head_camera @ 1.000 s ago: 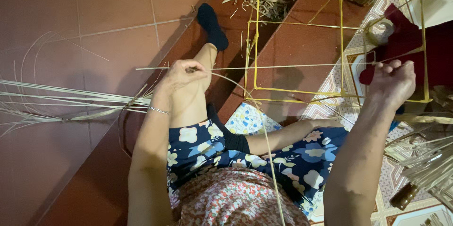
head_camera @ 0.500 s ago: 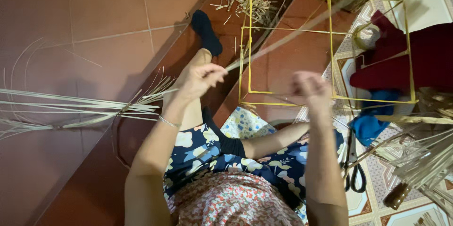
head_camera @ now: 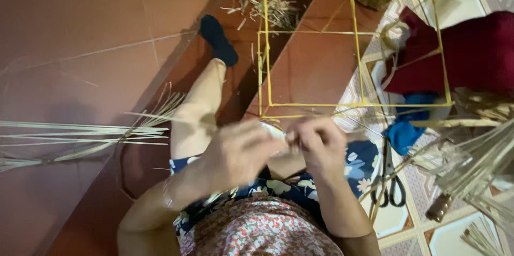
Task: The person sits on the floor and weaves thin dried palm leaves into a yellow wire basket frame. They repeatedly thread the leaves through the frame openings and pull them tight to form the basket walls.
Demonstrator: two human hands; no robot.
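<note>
1. While both hands meet over the lap, the left hand [head_camera: 235, 151] and the right hand [head_camera: 319, 143] are blurred, fingers curled toward each other around a thin pale strip [head_camera: 286, 139]; the grip looks closed on it, though the blur hides exactly how each finger sits.
2. That strip lies between the two hands, just below the near edge of the yellow frame [head_camera: 353, 47], a box of thin yellow sticks standing on the red tiled floor [head_camera: 80, 31].
3. Left of the left hand, a bundle of long pale reeds [head_camera: 80, 135] fans across the floor, its ends reaching toward the person's bare leg [head_camera: 198, 111].
4. At the end of that leg is a dark sock [head_camera: 218, 39], beside a scatter of short straw offcuts [head_camera: 270, 7].
5. Right of the right hand, black-handled scissors [head_camera: 393, 176] lie on a patterned mat, just below a blue cloth [head_camera: 407, 125].
6. Farther right, a dark red cloth [head_camera: 471, 52] lies behind the frame's far side, with more pale reed strips [head_camera: 476, 159] piled at the right edge.
7. A floral dress [head_camera: 262, 224] covers the lap beneath both hands.
</note>
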